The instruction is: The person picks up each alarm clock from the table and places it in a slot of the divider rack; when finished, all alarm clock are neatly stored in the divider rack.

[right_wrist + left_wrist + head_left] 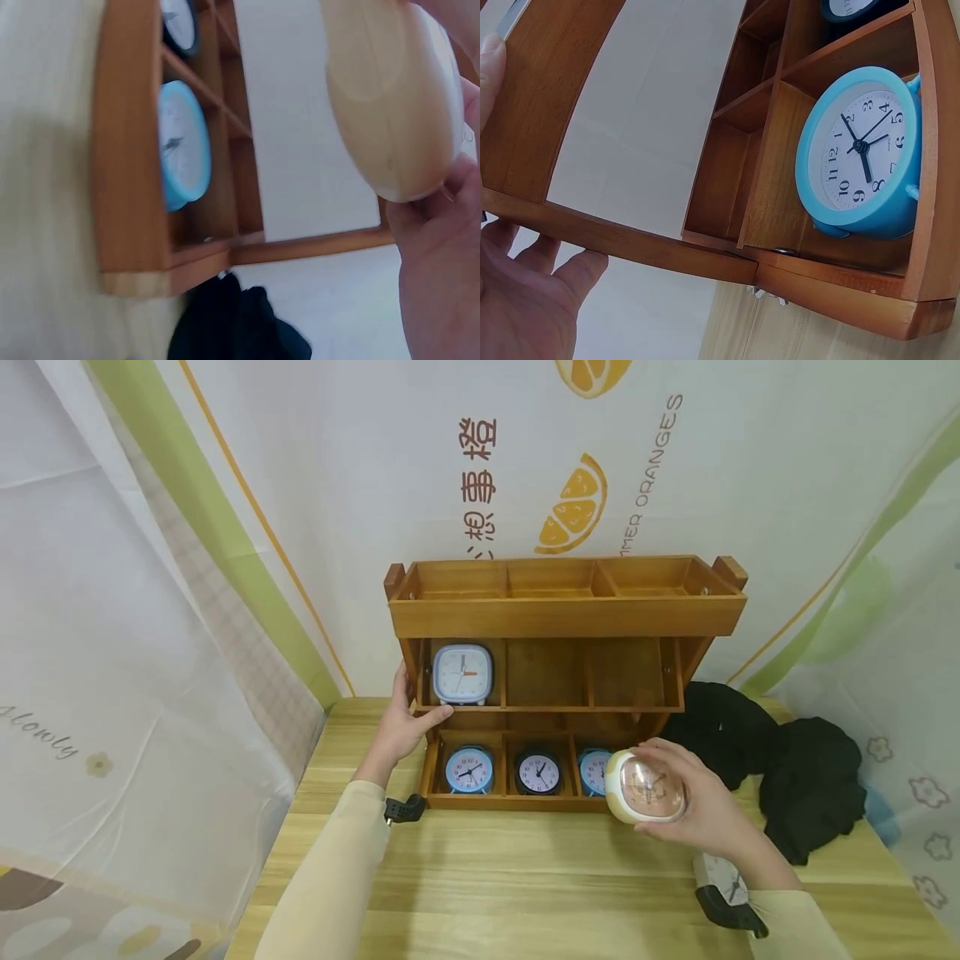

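A tiered wooden box stands unfolded on the table. My left hand grips the left side of its middle tier, the thumb in front and fingers behind the side. Near that thumb, a pale blue-and-white square clock occupies the left compartment. In the bottom tier are a blue round clock, a black round clock and a second blue clock, partly hidden. My right hand holds a rounded cream-and-white clock with a clear domed front, in front of the bottom tier's right end.
A white square clock lies on the wooden table below my right wrist, partly covered by it. Crumpled black cloth lies right of the box. Printed curtains hang behind and at both sides.
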`<state>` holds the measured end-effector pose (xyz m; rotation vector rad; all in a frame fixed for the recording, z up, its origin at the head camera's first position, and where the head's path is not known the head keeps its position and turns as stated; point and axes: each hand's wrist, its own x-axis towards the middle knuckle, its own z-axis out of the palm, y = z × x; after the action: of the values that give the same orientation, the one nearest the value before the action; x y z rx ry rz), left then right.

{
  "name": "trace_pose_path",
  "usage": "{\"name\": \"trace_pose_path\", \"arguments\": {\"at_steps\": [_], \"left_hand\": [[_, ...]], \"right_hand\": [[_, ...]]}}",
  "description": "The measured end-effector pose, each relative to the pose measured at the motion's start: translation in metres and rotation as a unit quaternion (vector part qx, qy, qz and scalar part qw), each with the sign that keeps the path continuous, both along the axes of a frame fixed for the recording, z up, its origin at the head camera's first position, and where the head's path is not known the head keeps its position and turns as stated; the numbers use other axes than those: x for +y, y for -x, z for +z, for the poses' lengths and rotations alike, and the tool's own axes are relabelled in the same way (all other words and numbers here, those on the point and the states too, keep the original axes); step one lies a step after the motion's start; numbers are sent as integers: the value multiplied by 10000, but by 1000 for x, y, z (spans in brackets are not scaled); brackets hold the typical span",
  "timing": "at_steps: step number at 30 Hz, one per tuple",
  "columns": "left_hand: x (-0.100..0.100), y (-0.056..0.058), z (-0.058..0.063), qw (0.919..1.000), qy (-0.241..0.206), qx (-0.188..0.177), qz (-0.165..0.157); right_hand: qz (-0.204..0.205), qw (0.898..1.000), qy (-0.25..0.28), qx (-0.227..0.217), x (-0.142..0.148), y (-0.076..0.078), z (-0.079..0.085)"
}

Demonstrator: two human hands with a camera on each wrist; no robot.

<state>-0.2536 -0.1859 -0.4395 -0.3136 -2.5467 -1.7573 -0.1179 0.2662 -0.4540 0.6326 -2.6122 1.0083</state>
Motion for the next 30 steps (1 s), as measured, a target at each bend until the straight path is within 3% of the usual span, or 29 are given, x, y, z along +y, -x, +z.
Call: {"name": "trace_pose_path", "arguments": {"at_steps": [8, 19, 30], "left_hand": [[2, 1, -1, 10000, -22, 70, -48], [1, 1, 0, 10000, -60, 63, -43], [0, -1, 1, 10000, -2, 26, -64]], "right_hand": [[45, 9997, 225, 86, -15, 25, 29], [324, 9982, 491, 114, -47, 70, 61], [429, 9981, 349, 288, -84, 114, 71]]}}
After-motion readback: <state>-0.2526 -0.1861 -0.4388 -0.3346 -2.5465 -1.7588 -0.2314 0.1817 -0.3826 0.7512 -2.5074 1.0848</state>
